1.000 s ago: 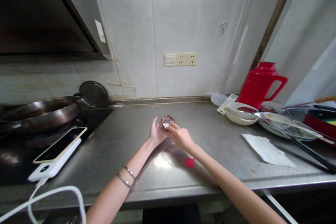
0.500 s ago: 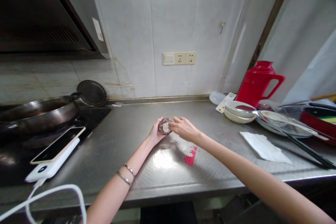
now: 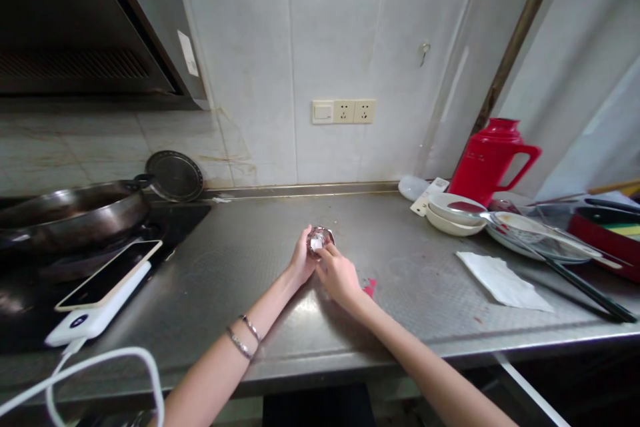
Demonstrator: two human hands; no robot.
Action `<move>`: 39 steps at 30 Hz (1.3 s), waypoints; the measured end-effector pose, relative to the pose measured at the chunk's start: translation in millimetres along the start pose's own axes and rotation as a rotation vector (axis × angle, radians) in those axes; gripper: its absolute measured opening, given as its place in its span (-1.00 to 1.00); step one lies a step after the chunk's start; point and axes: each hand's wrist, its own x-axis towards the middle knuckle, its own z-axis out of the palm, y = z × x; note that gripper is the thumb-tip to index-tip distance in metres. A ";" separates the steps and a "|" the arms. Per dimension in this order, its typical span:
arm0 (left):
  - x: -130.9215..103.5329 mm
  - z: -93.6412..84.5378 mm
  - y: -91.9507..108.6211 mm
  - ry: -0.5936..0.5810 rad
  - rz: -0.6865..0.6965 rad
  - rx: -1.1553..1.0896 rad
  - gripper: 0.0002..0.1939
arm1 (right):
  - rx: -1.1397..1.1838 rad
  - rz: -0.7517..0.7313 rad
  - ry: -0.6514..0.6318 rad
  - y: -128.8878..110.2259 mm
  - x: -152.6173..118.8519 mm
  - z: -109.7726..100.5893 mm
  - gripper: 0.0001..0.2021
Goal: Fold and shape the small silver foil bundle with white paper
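Head view: over the middle of the counter [image 3: 225,253], between its back and front edges, I have a small shiny dish [image 3: 321,237] in my left hand [image 3: 301,259], the fingers curled snugly around its side. Something white [image 3: 317,242] shows inside it. My right hand [image 3: 341,275] is drawn in narrow, fingertips at the dish's near rim; whether they pinch anything I can't tell, nor whether the dish touches the metal below.

A red scrap [image 3: 369,287] lies just beside my right hand, on the side of the counter's front edge, partly covered by it.

Toward the counter's right end lies a white napkin [image 3: 503,280]. Nearer the back right corner, a white card [image 3: 429,197] with dark print sits by the stacked bowls [image 3: 455,215]; its lettering is too small to read. Behind them, the red thermos [image 3: 485,163] carries faint pale marks I can't make out.

At the left end, a dark-screened phone [image 3: 110,275] rests on a white power bank [image 3: 95,312], whose little display is lit but illegible to me.
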 end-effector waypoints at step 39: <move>2.5 1.9 3.8 0.012 -0.031 -0.056 -0.65 | -0.027 -0.086 -0.004 1.6 8.4 -12.9 -0.74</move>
